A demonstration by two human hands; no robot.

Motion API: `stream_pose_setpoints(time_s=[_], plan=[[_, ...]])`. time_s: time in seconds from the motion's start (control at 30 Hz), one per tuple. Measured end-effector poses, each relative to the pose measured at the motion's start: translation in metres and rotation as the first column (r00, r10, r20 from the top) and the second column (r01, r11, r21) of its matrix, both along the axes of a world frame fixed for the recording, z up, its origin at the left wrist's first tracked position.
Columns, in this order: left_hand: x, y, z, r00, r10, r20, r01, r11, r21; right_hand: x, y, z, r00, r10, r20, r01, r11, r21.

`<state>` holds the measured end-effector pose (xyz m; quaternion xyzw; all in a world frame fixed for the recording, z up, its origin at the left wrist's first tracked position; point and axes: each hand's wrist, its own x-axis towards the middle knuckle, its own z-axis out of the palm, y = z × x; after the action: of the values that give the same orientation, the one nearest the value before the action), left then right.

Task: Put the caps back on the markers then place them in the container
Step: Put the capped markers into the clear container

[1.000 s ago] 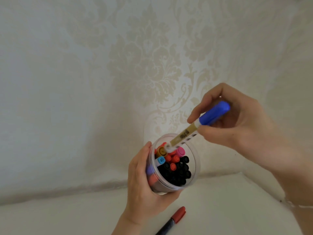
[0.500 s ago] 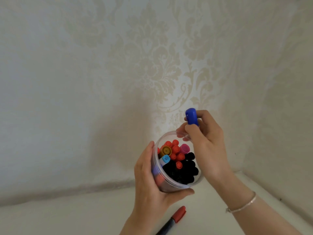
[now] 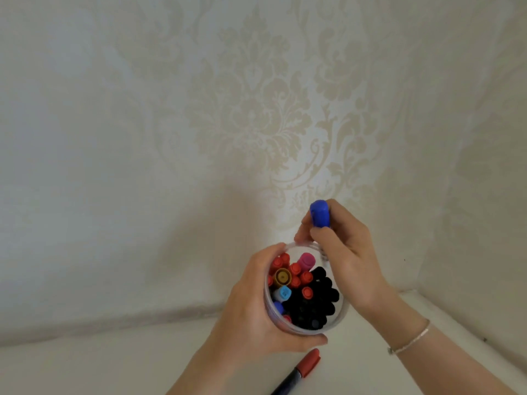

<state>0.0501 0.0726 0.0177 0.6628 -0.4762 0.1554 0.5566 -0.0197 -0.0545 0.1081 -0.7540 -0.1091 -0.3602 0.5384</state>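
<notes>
The clear round plastic container [image 3: 306, 329], packed with upright capped markers, is lifted off the white desk [image 3: 85, 366], close to the patterned wall corner, with open room toward nine o'clock. The left hand [image 3: 251, 315] wraps it from nine o'clock. The right hand [image 3: 342, 252] pinches a blue-capped marker [image 3: 320, 213] at the twelve o'clock rim, long axis near vertical, cap up. A red-capped dark marker [image 3: 299, 372] lies on the desk at six o'clock, cap pointing toward one o'clock.
</notes>
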Motion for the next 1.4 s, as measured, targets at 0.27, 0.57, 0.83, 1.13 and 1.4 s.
stream_pose_setpoints(time_s=[0.27, 0.57, 0.83, 1.13, 1.4], plan=[[0.002, 0.002, -0.017, 0.990, 0.064, 0.122, -0.064, 0.998, -0.004, -0.027, -0.004, 0.043, 0.953, -0.008, 0.304, 0.062, 0.984, -0.169], [0.005, -0.003, -0.022, 0.945, 0.093, 0.313, -0.057, 0.991, -0.123, -0.025, 0.000, 0.003, 0.892, 0.108, 0.440, 0.188, 0.796, -0.576], [0.000, -0.005, -0.020, 0.893, 0.215, 0.395, -0.167, 0.974, -0.155, -0.011, -0.015, -0.011, 0.908, 0.035, 0.418, 0.317, 0.596, -0.737], [0.001, -0.001, -0.020, 0.929, 0.164, 0.333, -0.111, 0.979, -0.172, -0.014, -0.011, -0.005, 0.996, -0.023, 0.087, 0.076, 0.745, -0.663], [0.001, -0.003, -0.022, 0.933, 0.192, 0.305, -0.145, 0.975, -0.171, -0.011, 0.004, -0.003, 0.888, -0.327, 0.324, 0.385, 0.141, -0.912]])
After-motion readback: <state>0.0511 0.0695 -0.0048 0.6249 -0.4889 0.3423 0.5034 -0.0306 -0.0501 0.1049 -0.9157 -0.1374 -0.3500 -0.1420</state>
